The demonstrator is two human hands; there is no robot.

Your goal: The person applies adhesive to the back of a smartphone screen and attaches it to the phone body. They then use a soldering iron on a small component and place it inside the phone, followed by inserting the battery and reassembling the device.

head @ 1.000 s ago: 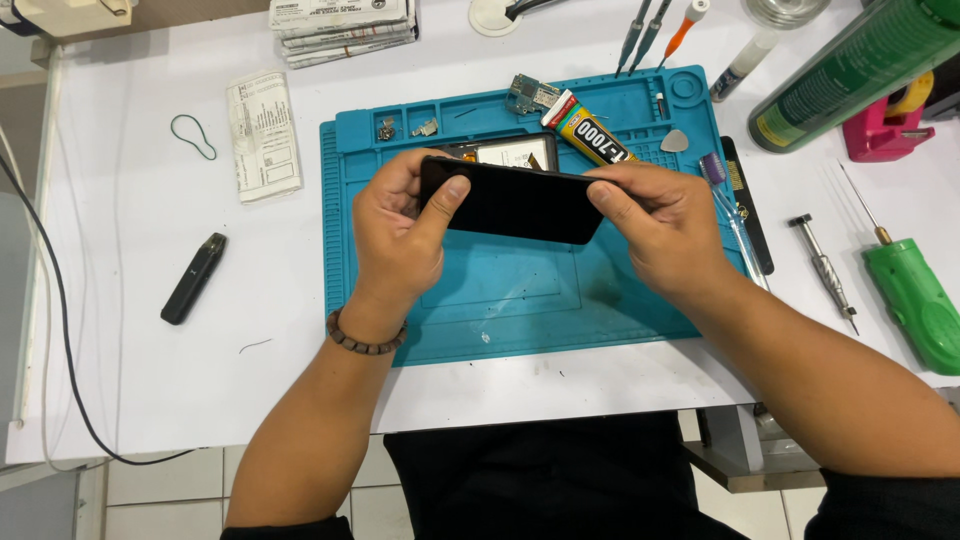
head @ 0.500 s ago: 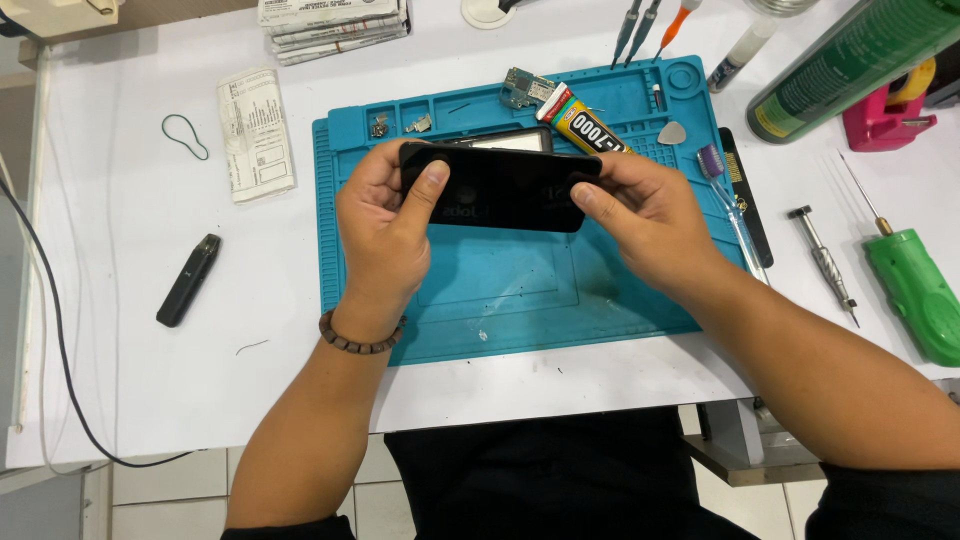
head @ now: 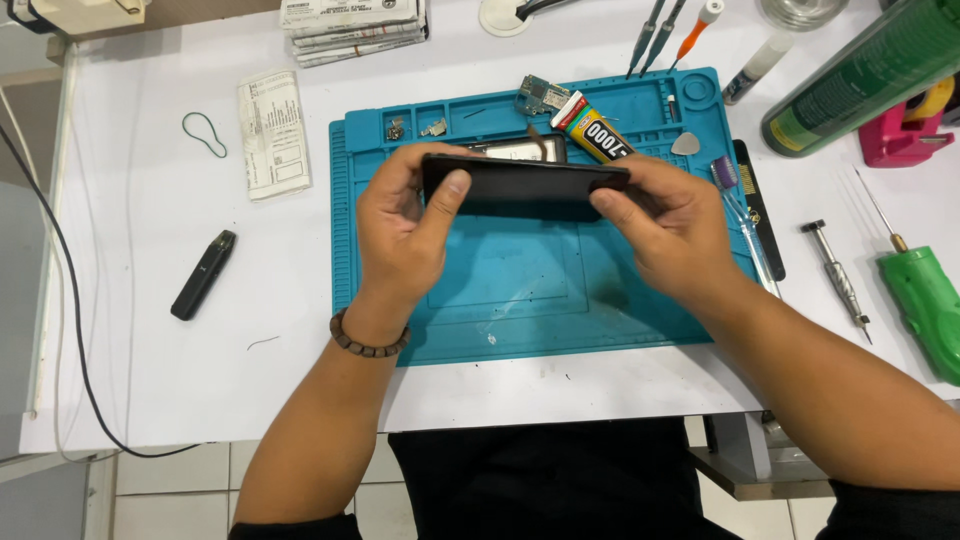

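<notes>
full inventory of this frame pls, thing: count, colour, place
phone: 1, black, held over the mat in both hands
work mat: 1, teal, table centre
glue tube: 1, yellow and black, mat top
circuit board: 1, green, mat top edge
pick: 1, grey, mat top right
paper slip: 1, white, left of mat
rubber band: 1, green, far left
small stick device: 1, black, left of mat
screwdriver: 1, metal, right of mat
power tool: 1, green, right edge
large cylinder: 1, green, top right
table: 1, white
left hand: grip on phone's left end, bead bracelet
right hand: grip on phone's right end
</notes>
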